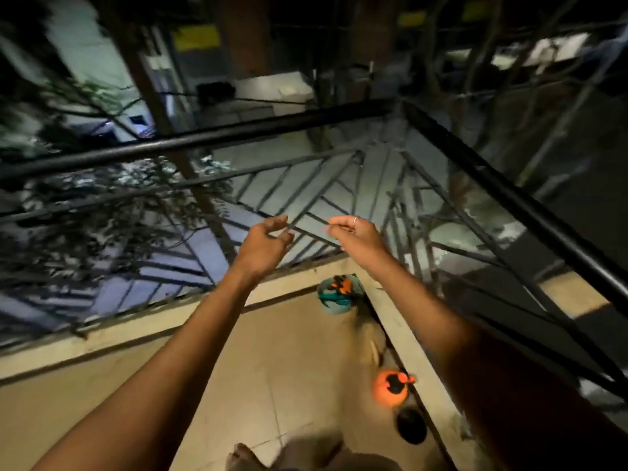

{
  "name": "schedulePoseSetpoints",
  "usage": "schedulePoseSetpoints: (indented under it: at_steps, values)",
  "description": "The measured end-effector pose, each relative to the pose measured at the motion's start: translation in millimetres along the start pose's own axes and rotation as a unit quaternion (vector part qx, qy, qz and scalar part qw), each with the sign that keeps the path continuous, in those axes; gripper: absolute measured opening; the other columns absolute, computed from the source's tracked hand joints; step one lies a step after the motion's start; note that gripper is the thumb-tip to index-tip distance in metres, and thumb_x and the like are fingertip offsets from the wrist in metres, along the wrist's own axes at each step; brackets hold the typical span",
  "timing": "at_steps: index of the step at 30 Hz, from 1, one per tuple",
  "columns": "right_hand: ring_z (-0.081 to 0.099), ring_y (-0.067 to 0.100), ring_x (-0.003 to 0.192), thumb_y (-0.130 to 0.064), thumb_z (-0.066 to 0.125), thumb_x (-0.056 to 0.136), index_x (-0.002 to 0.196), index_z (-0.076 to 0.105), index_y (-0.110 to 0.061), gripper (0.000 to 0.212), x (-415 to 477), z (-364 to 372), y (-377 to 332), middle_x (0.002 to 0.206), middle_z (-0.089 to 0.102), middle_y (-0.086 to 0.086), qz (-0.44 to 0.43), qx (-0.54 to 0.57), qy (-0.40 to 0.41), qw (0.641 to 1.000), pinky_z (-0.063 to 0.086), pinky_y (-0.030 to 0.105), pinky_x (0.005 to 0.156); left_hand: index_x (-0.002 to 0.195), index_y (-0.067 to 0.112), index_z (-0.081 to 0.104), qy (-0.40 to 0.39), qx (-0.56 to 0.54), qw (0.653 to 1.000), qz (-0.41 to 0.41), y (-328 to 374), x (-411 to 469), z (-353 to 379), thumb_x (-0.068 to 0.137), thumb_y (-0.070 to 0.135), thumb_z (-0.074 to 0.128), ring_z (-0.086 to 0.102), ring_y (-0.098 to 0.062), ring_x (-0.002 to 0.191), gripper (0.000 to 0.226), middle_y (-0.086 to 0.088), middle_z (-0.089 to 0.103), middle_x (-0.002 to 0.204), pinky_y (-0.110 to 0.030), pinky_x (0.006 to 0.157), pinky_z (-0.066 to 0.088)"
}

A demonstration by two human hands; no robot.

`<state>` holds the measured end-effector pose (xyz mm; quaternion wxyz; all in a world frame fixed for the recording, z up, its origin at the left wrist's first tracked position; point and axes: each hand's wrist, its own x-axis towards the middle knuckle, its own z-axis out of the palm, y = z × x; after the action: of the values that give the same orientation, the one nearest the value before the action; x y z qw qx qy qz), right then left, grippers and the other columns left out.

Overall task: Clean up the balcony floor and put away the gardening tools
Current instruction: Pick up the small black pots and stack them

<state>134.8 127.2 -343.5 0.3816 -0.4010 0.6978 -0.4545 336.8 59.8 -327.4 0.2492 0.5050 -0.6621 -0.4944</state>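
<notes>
Both my arms reach out toward the corner of the black metal railing (pixel 238 137). My left hand (pixel 266 237) and my right hand (pixel 356 232) hang side by side in the air, fingers loosely curled, with nothing visible in either. A ring shows on my right hand. Below them, in the floor's corner, stands a teal container (pixel 334 305) with orange and teal tools in it. Nearer to me by the right kerb lies an orange round object (pixel 387 394) with black parts, blurred. Just behind it is a dark round pot (pixel 411 426).
The tan tiled balcony floor (pixel 272 368) is edged by a pale raised kerb (pixel 119 331) under the railing. A blurred tan shape (pixel 370 338) lies between the teal container and the orange object. My bare foot (pixel 243 455) shows at the bottom. Beyond the railing are tree branches and the street below.
</notes>
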Motion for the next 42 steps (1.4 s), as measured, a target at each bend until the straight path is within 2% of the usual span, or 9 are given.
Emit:
schedulePoseSetpoints:
  at_steps: [3, 7, 11, 15, 25, 32, 36, 39, 42]
  values:
    - [0.065, 0.001, 0.089, -0.033, 0.071, 0.092, 0.121, 0.070, -0.022, 0.031, 6.1, 68.3, -34.7, 0.105, 0.072, -0.006, -0.039, -0.024, -0.062, 0.997, 0.047, 0.015, 0.072, 0.138, 0.026, 0.059, 0.070, -0.012, 0.997, -0.016, -28.2, -10.8, -72.6, 0.088, 0.042, 0.065, 0.065, -0.015, 0.117, 0.052, 0.005, 0.063, 0.138, -0.049, 0.102, 0.053]
    - [0.060, -0.008, 0.082, -0.031, 0.071, 0.092, 0.119, 0.069, -0.022, 0.028, 4.1, 167.7, -79.8, 0.097, 0.068, -0.012, -0.073, -0.045, -0.138, 0.987, 0.043, 0.002, 0.063, 0.142, 0.024, 0.057, 0.141, -0.031, 0.988, -0.048, -59.0, -42.1, -163.2, 0.099, 0.028, 0.065, 0.062, -0.019, 0.123, 0.043, 0.003, 0.060, 0.142, -0.050, 0.105, 0.051]
    - [0.064, -0.001, 0.086, -0.033, 0.071, 0.092, 0.122, 0.069, -0.022, 0.032, -6.0, 266.1, -111.8, 0.103, 0.071, -0.009, -0.102, -0.069, -0.210, 0.970, 0.050, 0.017, 0.075, 0.144, 0.021, 0.054, 0.199, -0.036, 0.977, -0.071, -99.9, -80.2, -247.1, 0.101, 0.027, 0.063, 0.062, -0.022, 0.121, 0.044, 0.002, 0.058, 0.143, -0.045, 0.101, 0.054]
    - [0.065, 0.004, 0.096, -0.031, 0.070, 0.094, 0.124, 0.069, -0.019, 0.032, -29.8, 366.1, -142.3, 0.111, 0.071, -0.005, -0.137, -0.076, -0.280, 0.947, 0.046, 0.004, 0.068, 0.146, 0.022, 0.053, 0.266, -0.028, 0.958, -0.102, -145.2, -132.8, -328.0, 0.100, 0.030, 0.064, 0.060, -0.020, 0.124, 0.048, 0.002, 0.059, 0.143, -0.048, 0.104, 0.052]
    - [0.066, 0.005, 0.101, -0.036, 0.072, 0.091, 0.120, 0.070, -0.023, 0.032, -94.6, 588.6, -186.8, 0.111, 0.071, -0.008, -0.180, -0.081, -0.444, 0.874, 0.054, 0.024, 0.084, 0.143, 0.023, 0.057, 0.415, -0.049, 0.891, -0.176, -234.1, -242.3, -458.7, 0.097, 0.026, 0.065, 0.063, -0.019, 0.122, 0.047, 0.002, 0.063, 0.138, -0.052, 0.105, 0.051]
    - [0.065, 0.006, 0.102, -0.039, 0.071, 0.089, 0.121, 0.070, -0.025, 0.034, -99.1, 705.3, -207.7, 0.109, 0.071, -0.009, -0.192, -0.076, -0.531, 0.822, 0.053, 0.027, 0.090, 0.143, 0.025, 0.057, 0.474, -0.066, 0.850, -0.220, -269.7, -257.2, -522.2, 0.097, 0.028, 0.064, 0.062, -0.013, 0.121, 0.047, 0.007, 0.065, 0.134, -0.048, 0.108, 0.049]
    - [0.065, 0.010, 0.104, -0.040, 0.071, 0.088, 0.120, 0.070, -0.026, 0.035, -80.0, 771.0, -226.8, 0.111, 0.071, -0.006, -0.201, -0.087, -0.558, 0.801, 0.053, 0.030, 0.091, 0.103, 0.060, 0.068, 0.503, -0.058, 0.827, -0.246, -286.8, -243.3, -567.6, 0.097, 0.028, 0.063, 0.063, -0.007, 0.114, 0.032, 0.040, 0.066, 0.102, -0.044, 0.104, 0.050]
    - [0.065, 0.012, 0.104, -0.035, 0.071, 0.090, 0.122, 0.070, -0.021, 0.034, -64.3, 813.1, -243.4, 0.113, 0.071, -0.003, -0.201, -0.098, -0.574, 0.788, 0.052, 0.027, 0.090, 0.137, 0.041, 0.059, 0.527, -0.068, 0.810, -0.248, -300.6, -234.2, -597.7, 0.094, 0.038, 0.064, 0.061, -0.011, 0.122, 0.043, 0.022, 0.060, 0.138, -0.049, 0.107, 0.049]
    - [0.064, 0.011, 0.104, -0.027, 0.068, 0.094, 0.125, 0.068, -0.016, 0.033, -52.4, 851.4, -261.1, 0.114, 0.070, -0.002, -0.223, -0.116, -0.590, 0.767, 0.045, 0.008, 0.074, 0.147, 0.031, 0.050, 0.542, -0.061, 0.795, -0.266, -317.2, -229.1, -625.3, 0.099, 0.037, 0.062, 0.058, -0.012, 0.127, 0.050, 0.010, 0.050, 0.153, -0.050, 0.109, 0.048]
